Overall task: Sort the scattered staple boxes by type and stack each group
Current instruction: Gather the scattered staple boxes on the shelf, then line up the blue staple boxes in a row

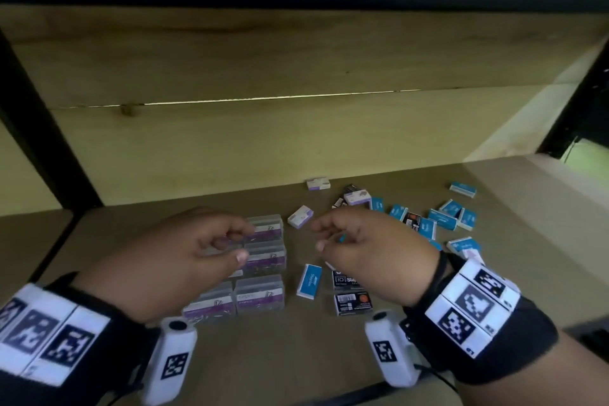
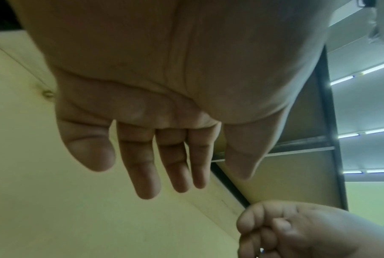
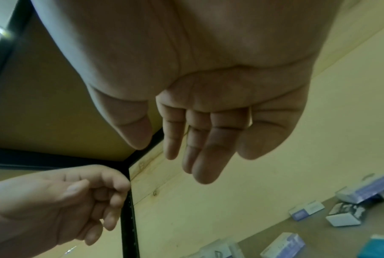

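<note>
Both hands are held low in the frame above the shelf (image 1: 494,273): left hand (image 1: 171,254) over the grouped clear purple boxes (image 1: 260,298), right hand (image 1: 369,250) over two black boxes (image 1: 352,301), probably between picks. Fingers of both are loosely curled, and nothing is held. Blue boxes (image 1: 441,219) lie scattered at centre right, unsorted; white-purple boxes (image 1: 300,216) are left behind the hands.

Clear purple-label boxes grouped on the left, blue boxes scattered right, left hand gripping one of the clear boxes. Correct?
Not quite: the left hand holds nothing. The left wrist view shows its fingers bare and loosely extended, hovering over the clear purple-label boxes. The rest stands in the head view: those boxes are grouped on the left, and the blue boxes lie scattered on the right.
</note>
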